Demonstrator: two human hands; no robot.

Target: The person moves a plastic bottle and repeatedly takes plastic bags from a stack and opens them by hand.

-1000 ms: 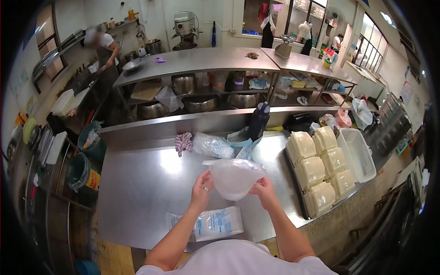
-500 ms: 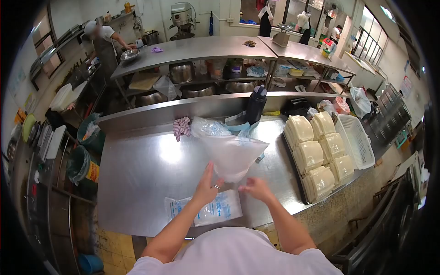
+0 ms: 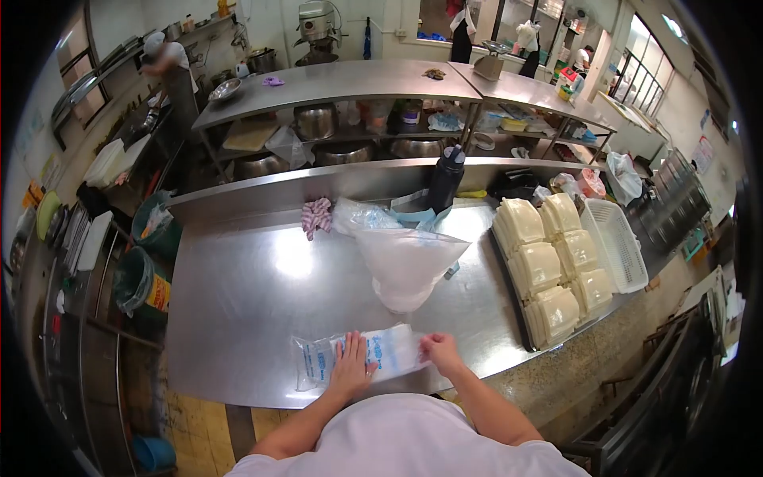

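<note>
A pack of clear plastic bags (image 3: 387, 352) with blue print lies at the front of the steel table. My left hand (image 3: 350, 367) rests flat on the pack, fingers stretched out. At its right end, my right hand (image 3: 439, 352) pinches the edge of a plastic bag between thumb and fingers. Beyond both hands, a large clear bag (image 3: 405, 270) with white contents sits with its wide end toward the back and its narrow end toward me. Neither hand touches it.
Stacks of pale wrapped packets (image 3: 544, 270) fill a dark tray on the right, beside a white basket (image 3: 616, 246). A dark bottle (image 3: 447, 179) and a striped cloth (image 3: 316, 219) are at the back of the steel table (image 3: 230, 318). A co-worker (image 3: 176, 79) stands far left.
Both hands have come away from the filled bag to the bag pack. My left hand now presses on it, and my right pinches its edge. The co-worker's arm has left the bowl.
</note>
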